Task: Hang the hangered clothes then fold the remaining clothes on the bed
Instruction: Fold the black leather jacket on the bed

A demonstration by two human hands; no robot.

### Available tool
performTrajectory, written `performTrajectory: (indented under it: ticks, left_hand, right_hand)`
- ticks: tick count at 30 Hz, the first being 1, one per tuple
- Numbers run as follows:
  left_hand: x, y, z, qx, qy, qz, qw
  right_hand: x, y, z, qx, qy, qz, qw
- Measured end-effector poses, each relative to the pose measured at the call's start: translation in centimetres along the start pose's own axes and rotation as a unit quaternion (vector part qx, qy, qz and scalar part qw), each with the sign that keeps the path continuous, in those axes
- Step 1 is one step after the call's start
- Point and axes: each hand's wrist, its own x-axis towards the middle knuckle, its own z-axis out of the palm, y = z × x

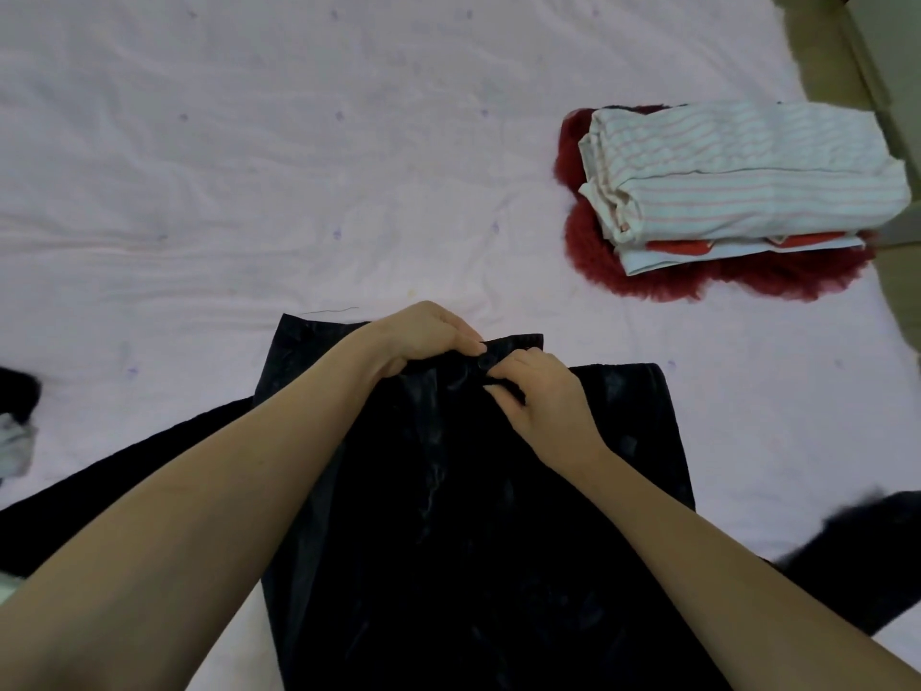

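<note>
A dark, almost black garment of slightly shiny fabric lies spread on the bed with its pale pink, wrinkled sheet, its waistband end pointing away from the person. The left hand has its grip curled around the top edge of the garment, fingers bent over the fabric. The right hand pinches the same edge just beside it, near a small dark button; the two hands nearly touch. Well apart, toward the bed's far right corner, a folded striped white and pink cloth sits on top of a stack resting on a fluffy dark red garment. A crumpled grey cloth lies at the left edge.
</note>
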Motion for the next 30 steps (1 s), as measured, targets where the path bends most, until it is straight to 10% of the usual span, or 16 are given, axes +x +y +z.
performTrajectory:
  ticks: [7, 30]
  left_hand:
    - [-0.9, 0.1, 0.2, 0.01, 0.026, 0.015, 0.999]
    - [-2.5, -2.6, 0.9, 0.103, 0.096, 0.228, 0.963]
  right_hand:
    - [0.6, -0.3, -0.4, 0.079, -0.008, 0.155, 0.985]
    - [2.1, -0.3, -0.8, 0.008, -0.095, 0.082, 0.992]
